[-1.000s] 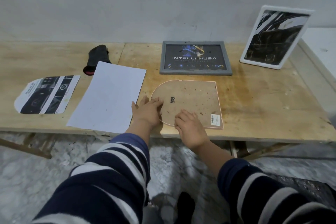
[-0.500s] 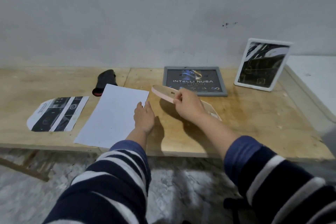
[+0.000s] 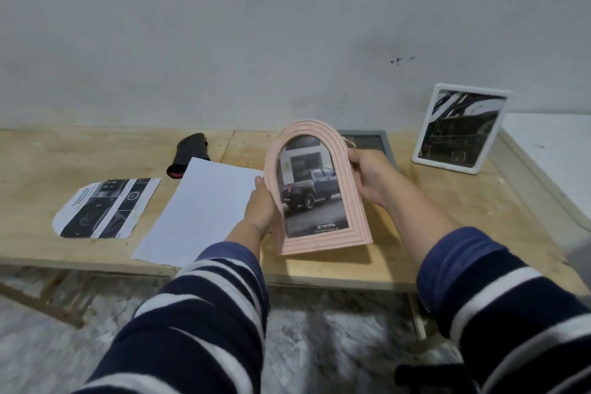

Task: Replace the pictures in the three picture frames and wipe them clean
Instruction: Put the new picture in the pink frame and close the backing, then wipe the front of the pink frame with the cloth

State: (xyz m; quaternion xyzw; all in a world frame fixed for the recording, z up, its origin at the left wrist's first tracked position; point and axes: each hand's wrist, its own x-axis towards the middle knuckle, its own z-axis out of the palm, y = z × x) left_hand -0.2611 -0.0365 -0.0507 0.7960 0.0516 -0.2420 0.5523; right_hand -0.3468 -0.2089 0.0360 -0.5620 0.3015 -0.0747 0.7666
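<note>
The arched pink picture frame (image 3: 315, 189) is held clear of the table (image 3: 447, 233), above its front edge, glass side toward the camera. Its long axis runs roughly upright, arch end tilted away toward the wall, flat base nearest the person. A picture of a blue pickup truck shows behind the glass.

The left hand (image 3: 261, 206) grips the left rail near mid-height, fingers wrapped behind the frame. The right hand (image 3: 372, 177) grips the right rail higher up, just below the arch shoulder, fingers curled behind.

The wiping cloth, a dark roll (image 3: 191, 153), lies near the table's back edge, left of the frame and beyond the blank white sheet (image 3: 204, 214). The left hand is nearer to it. Judgement: if wiping follows, the right hand alone must support the frame while the left reaches back-left for the cloth.
</note>
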